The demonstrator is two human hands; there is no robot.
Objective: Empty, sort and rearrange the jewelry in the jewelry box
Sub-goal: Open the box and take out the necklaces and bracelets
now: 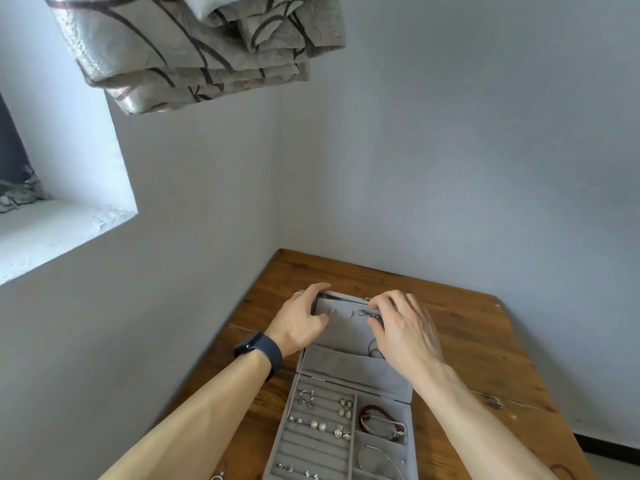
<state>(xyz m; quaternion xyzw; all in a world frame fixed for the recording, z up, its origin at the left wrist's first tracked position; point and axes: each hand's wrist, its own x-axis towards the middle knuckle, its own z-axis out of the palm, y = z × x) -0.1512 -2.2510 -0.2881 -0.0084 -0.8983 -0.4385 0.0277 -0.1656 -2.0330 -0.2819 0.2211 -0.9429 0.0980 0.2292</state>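
Note:
A grey velvet jewelry box [353, 441] lies open on the wooden table. Its lid [341, 327] leans back, with a fabric pocket along its lower part. My left hand [299, 320] grips the lid's upper left corner, thumb on the inside. My right hand [403, 327] pinches a thin dark necklace [367, 314] at a hook near the lid's top; its cord runs down under my palm. In the base, several earrings [323, 415] sit in the ring rolls. A red braided bracelet [379, 419] fills the upper right compartment, and a thin silver bangle [379, 460] lies below it.
The wooden table [485, 358] stands in a corner between two pale walls. A window sill [52, 233] is at the left, and a patterned curtain [194, 53] hangs above. A small piece of jewelry [219, 474] lies on the table left of the box.

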